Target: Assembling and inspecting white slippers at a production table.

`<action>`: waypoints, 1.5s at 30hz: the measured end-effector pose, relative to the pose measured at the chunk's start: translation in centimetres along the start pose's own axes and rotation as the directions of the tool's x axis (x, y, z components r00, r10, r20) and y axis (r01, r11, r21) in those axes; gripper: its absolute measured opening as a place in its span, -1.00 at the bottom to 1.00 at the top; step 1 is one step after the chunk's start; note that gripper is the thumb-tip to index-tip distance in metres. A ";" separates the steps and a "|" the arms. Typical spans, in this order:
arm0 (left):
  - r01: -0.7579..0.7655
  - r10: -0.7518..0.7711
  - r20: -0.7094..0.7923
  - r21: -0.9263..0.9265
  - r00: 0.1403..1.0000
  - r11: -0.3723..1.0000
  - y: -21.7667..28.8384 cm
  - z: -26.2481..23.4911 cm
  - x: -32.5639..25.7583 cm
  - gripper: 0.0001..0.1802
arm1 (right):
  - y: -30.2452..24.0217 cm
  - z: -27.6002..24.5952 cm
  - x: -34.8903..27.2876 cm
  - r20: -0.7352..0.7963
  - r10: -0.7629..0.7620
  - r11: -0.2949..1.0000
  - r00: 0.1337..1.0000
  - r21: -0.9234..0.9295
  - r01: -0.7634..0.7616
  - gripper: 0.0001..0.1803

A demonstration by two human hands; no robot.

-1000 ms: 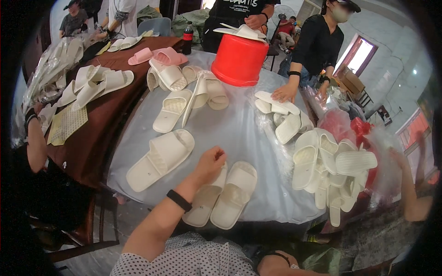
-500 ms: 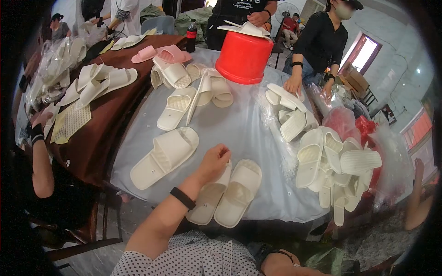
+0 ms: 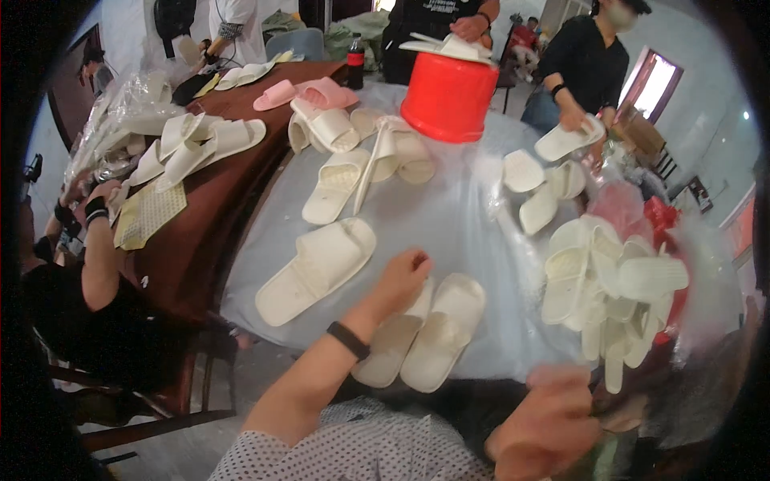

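1. The left hand [image 3: 403, 275] had its fingers curled in, and they rested on the top end of a white slipper [image 3: 395, 337].
2. That slipper lay flat near the table's front edge, touching a second white slipper [image 3: 445, 330] beside it.
3. The right hand [image 3: 549, 425] was low and blurry; I could not tell if its fingers were wide or held something.
4. A bigger pair of white slippers [image 3: 317, 268] lay just to the left.
5. A pile of white slippers [image 3: 609, 289] sat on the right.
6. A red bucket [image 3: 447, 98] stood at the far side of the table [image 3: 449, 216].
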State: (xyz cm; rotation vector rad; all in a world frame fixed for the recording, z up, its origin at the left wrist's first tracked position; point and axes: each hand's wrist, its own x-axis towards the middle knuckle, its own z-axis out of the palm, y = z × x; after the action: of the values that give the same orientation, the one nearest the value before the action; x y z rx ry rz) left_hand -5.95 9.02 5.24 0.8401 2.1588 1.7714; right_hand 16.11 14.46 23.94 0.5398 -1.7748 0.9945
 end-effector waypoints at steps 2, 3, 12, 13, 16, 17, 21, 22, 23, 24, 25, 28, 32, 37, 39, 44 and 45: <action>-0.005 0.005 -0.022 0.019 1.000 1.000 0.0 0.6 0.4 -0.77 | -0.5 0.4 0.7 0.116 0.030 0.974 0.993 -0.227 -0.002 -0.89; -0.017 0.018 -0.033 0.048 0.999 0.999 0.3 0.6 0.6 -0.77 | 0.2 1.3 1.3 0.058 -0.153 0.970 0.987 -0.183 0.161 -0.90; 0.082 -0.083 -0.019 -0.060 0.996 0.995 -1.4 0.0 1.4 -0.79 | -0.3 4.1 0.9 0.097 -0.076 0.996 0.992 0.058 0.070 -0.89; 0.067 -0.067 0.000 -0.099 0.998 0.993 -1.3 0.7 1.6 -0.80 | -0.7 3.9 1.0 0.114 -0.062 0.997 0.992 0.061 0.055 -0.89; 0.082 -0.083 -0.003 -0.131 0.997 0.988 -1.2 0.7 1.9 -0.81 | -1.6 3.7 1.2 0.161 -0.023 0.993 0.987 0.119 0.004 -0.89; 0.095 -0.100 -0.025 -0.138 0.995 0.986 -1.1 0.5 1.8 -0.81 | -1.6 4.0 1.4 0.178 -0.015 0.990 0.984 0.144 -0.011 -0.89; 0.063 -0.062 0.017 -0.081 0.998 0.995 -0.1 0.7 1.2 -0.80 | -2.9 3.1 1.7 0.134 0.120 0.985 0.984 0.104 -0.134 -0.84; 0.088 -0.086 0.022 -0.111 0.996 0.990 -0.2 1.0 1.1 -0.79 | -3.0 1.6 2.4 0.134 0.100 0.986 0.986 0.118 -0.116 -0.84; 0.111 -0.108 0.028 -0.143 0.994 0.983 -0.3 1.1 1.3 -0.78 | -3.0 -0.9 3.4 0.430 0.239 0.946 0.871 0.101 -0.309 -0.82; 0.116 -0.119 -0.020 -0.107 0.993 0.987 -1.4 -0.2 1.2 -0.78 | -2.0 -1.7 3.5 0.690 0.311 0.873 0.654 0.064 -0.483 -0.80; 0.122 -0.126 -0.027 -0.127 0.992 0.984 -1.5 -0.8 1.1 -0.78 | -2.0 -0.2 3.1 0.469 0.198 0.945 0.861 0.141 -0.294 -0.69; 0.090 -0.096 -0.034 -0.149 0.995 0.985 -1.2 0.4 1.4 -0.78 | -0.4 -0.7 1.7 0.342 0.258 0.957 0.904 0.039 -0.288 -0.77; 0.024 -0.030 -0.037 -0.144 0.999 0.989 -0.8 1.6 1.9 -0.77 | 3.2 -2.5 -0.7 0.073 0.279 0.951 0.957 -0.163 -0.264 -0.83; 0.060 -0.066 -0.064 -0.085 0.996 0.995 -2.3 0.7 1.6 -0.76 | 16.0 4.6 -4.8 0.340 0.529 0.826 0.777 -0.416 -0.380 -0.64; 0.006 -0.017 -0.098 -0.110 0.995 0.994 -2.7 0.9 1.5 -0.77 | 19.3 5.1 -7.7 0.329 0.644 0.759 0.690 -0.389 -0.522 -0.64; 0.113 -0.148 -0.115 -0.267 0.982 0.957 -0.5 0.6 1.1 -0.78 | 20.2 5.0 -9.4 0.135 0.839 0.542 0.527 -0.300 -0.785 -0.68; 0.100 -0.130 -0.094 -0.277 0.987 0.956 -0.7 0.5 1.1 -0.78 | 20.0 5.2 -9.4 0.132 0.810 0.580 0.571 -0.324 -0.748 -0.69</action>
State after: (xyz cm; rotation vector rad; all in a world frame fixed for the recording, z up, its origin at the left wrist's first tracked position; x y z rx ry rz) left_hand -6.80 9.98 4.69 0.5497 1.9213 2.0351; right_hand 2.47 20.70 6.91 -0.3719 -2.4192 1.3126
